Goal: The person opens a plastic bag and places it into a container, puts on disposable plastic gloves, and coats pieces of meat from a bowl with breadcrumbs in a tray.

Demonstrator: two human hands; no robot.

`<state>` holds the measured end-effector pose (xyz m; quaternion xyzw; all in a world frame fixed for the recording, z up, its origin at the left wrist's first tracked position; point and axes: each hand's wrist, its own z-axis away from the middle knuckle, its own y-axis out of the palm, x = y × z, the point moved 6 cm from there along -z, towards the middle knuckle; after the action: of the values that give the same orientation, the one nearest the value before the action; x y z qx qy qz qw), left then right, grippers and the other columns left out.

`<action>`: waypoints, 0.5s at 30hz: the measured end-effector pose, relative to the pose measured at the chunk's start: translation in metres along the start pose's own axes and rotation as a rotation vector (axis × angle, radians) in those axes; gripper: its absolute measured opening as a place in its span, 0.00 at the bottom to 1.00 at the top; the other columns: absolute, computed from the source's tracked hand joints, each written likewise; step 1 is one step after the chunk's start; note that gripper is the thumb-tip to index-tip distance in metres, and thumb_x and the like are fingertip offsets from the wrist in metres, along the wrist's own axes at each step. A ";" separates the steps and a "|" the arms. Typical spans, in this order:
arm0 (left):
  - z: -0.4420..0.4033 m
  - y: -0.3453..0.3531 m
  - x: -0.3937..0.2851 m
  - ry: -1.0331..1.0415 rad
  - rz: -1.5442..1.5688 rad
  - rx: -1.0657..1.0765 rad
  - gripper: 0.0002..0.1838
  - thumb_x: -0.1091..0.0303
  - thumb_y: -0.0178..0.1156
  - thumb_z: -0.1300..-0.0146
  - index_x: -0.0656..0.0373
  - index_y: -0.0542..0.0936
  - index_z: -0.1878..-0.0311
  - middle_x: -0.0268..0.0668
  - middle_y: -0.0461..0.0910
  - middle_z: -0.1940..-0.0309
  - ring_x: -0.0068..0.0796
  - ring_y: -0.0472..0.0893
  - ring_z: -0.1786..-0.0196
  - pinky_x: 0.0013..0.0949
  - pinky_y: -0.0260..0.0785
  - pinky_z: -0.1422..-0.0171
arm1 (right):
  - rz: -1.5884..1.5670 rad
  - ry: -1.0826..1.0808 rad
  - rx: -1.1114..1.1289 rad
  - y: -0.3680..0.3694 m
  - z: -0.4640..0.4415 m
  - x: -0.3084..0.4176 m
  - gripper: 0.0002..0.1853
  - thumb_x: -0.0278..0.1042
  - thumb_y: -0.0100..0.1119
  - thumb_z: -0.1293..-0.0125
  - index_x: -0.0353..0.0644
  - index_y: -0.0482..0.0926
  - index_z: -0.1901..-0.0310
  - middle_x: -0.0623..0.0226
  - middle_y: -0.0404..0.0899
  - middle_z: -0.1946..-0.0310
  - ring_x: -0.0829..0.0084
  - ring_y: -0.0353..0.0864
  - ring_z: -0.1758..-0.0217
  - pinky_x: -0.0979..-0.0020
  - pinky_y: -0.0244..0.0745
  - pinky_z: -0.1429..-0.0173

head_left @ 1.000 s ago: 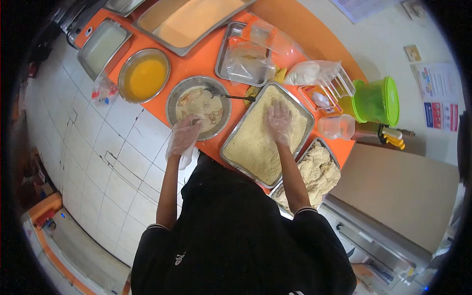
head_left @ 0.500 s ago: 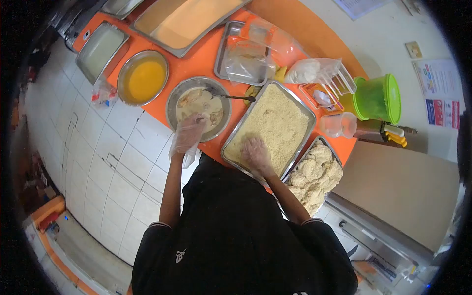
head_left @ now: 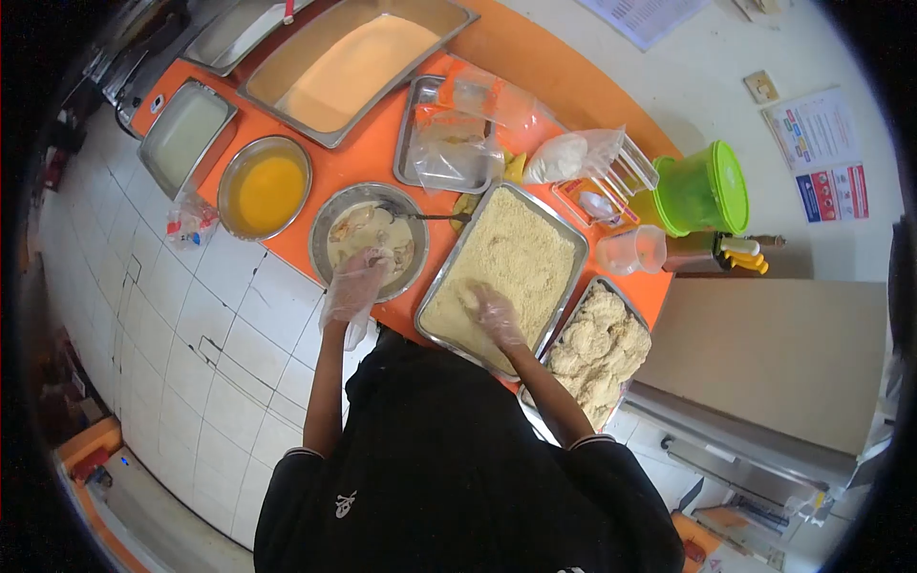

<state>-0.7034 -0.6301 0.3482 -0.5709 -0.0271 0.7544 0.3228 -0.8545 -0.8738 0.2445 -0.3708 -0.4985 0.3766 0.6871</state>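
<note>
My left hand, in a clear plastic glove, is over the near edge of a steel bowl of pale batter with pieces in it. Its fingers are bent at the batter; what they hold, if anything, is too small to tell. A black-handled utensil rests across the bowl's right rim. My right hand, also gloved, touches the pale crumbs in the large metal tray, left of its middle. Its fingertips are partly covered by crumbs. Coated pieces are heaped in a smaller tray at the right.
On the orange table stand a bowl of yellow liquid, a deep pan of orange powder and a tray with plastic bags. A green-lidded tub, clear cup and knives are at the right.
My right hand has come from the far part of the crumb tray to its near left part, turning its fingers leftward. My left hand stays at the batter bowl. The view has shifted slightly.
</note>
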 end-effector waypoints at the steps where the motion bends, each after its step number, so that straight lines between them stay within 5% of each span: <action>1: -0.001 -0.003 0.001 0.000 0.007 -0.011 0.17 0.59 0.56 0.35 0.58 0.81 0.49 0.43 0.83 0.53 0.38 0.82 0.50 0.36 0.71 0.43 | 0.001 -0.043 -0.133 -0.018 -0.004 0.000 0.23 0.52 0.58 0.35 0.49 0.75 0.44 0.55 0.77 0.47 0.50 0.80 0.51 0.55 0.78 0.52; 4: 0.001 -0.009 0.008 0.013 -0.063 -0.044 0.17 0.58 0.56 0.35 0.58 0.81 0.49 0.42 0.84 0.55 0.37 0.83 0.52 0.36 0.72 0.45 | 0.034 -0.173 -0.398 -0.062 -0.019 -0.003 0.22 0.50 0.61 0.37 0.46 0.76 0.47 0.58 0.80 0.51 0.51 0.82 0.54 0.57 0.80 0.57; 6: 0.000 -0.009 0.012 -0.005 -0.057 -0.021 0.18 0.58 0.56 0.35 0.59 0.80 0.48 0.43 0.84 0.55 0.38 0.83 0.52 0.36 0.72 0.45 | 0.159 0.116 -0.308 -0.077 -0.033 -0.016 0.26 0.55 0.55 0.34 0.43 0.75 0.43 0.57 0.78 0.45 0.52 0.79 0.45 0.56 0.76 0.46; 7: 0.000 -0.009 0.015 -0.014 -0.057 0.004 0.18 0.58 0.56 0.35 0.60 0.80 0.48 0.43 0.84 0.55 0.38 0.83 0.53 0.36 0.72 0.46 | 0.163 0.114 -0.301 -0.074 -0.036 -0.019 0.26 0.55 0.55 0.34 0.43 0.75 0.43 0.57 0.78 0.45 0.52 0.79 0.45 0.56 0.76 0.46; 9: -0.003 -0.006 0.027 0.042 0.020 -0.009 0.18 0.58 0.56 0.35 0.60 0.80 0.48 0.45 0.83 0.56 0.39 0.83 0.53 0.37 0.72 0.46 | 0.478 -0.001 -0.458 -0.076 -0.043 -0.017 0.26 0.52 0.49 0.30 0.44 0.72 0.38 0.52 0.70 0.35 0.54 0.67 0.31 0.59 0.64 0.30; 12: -0.007 -0.004 0.035 0.112 0.074 -0.046 0.19 0.58 0.56 0.35 0.61 0.80 0.48 0.47 0.83 0.56 0.41 0.83 0.53 0.38 0.73 0.47 | 0.458 0.132 -0.262 -0.064 -0.065 -0.044 0.32 0.57 0.36 0.26 0.44 0.65 0.30 0.55 0.66 0.31 0.56 0.63 0.28 0.58 0.51 0.24; 15: 0.002 -0.007 0.017 0.040 0.031 -0.061 0.17 0.59 0.57 0.36 0.60 0.81 0.51 0.48 0.83 0.58 0.45 0.83 0.54 0.41 0.73 0.48 | 0.402 0.177 -0.065 -0.059 -0.092 -0.054 0.30 0.54 0.35 0.25 0.45 0.66 0.30 0.58 0.66 0.31 0.59 0.65 0.28 0.61 0.53 0.25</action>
<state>-0.7045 -0.6150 0.3376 -0.5959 -0.0347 0.7465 0.2939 -0.7686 -0.9605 0.2537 -0.5163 -0.3645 0.4557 0.6268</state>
